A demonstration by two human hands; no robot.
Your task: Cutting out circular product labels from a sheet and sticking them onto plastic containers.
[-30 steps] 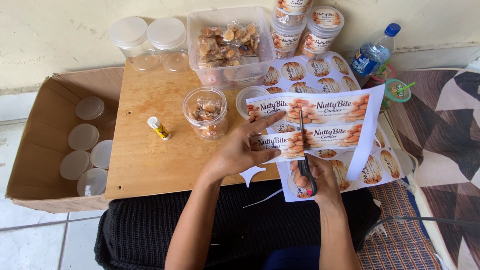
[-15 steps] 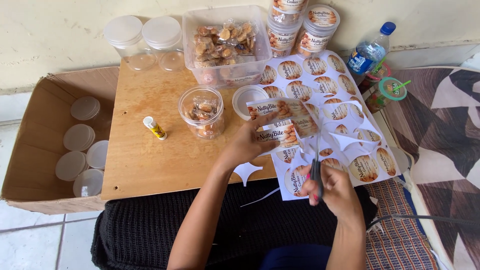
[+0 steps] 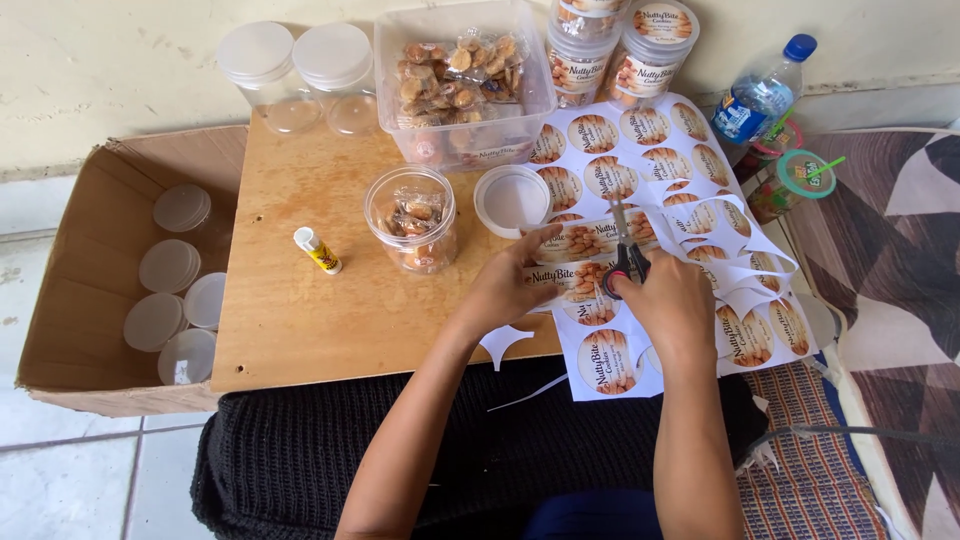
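Label sheet pinned under left hand's grip; right hand clenches scissors cutting it.

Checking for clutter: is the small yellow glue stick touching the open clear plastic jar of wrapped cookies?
Apart: the head view shows bare wooden board between glue stick and jar.

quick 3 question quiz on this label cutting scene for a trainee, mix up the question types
1. True or false: the right hand holds the scissors over the printed label sheet.
2. The open jar of wrapped cookies stands: A) inside the cardboard box, B) on the wooden board, C) on the patterned mat.
3. Fill in: the small yellow and white glue stick lies to the ____ of the open jar in the picture.

Key
1. True
2. B
3. left; the left hand holds down the label strip on the jar's other side.
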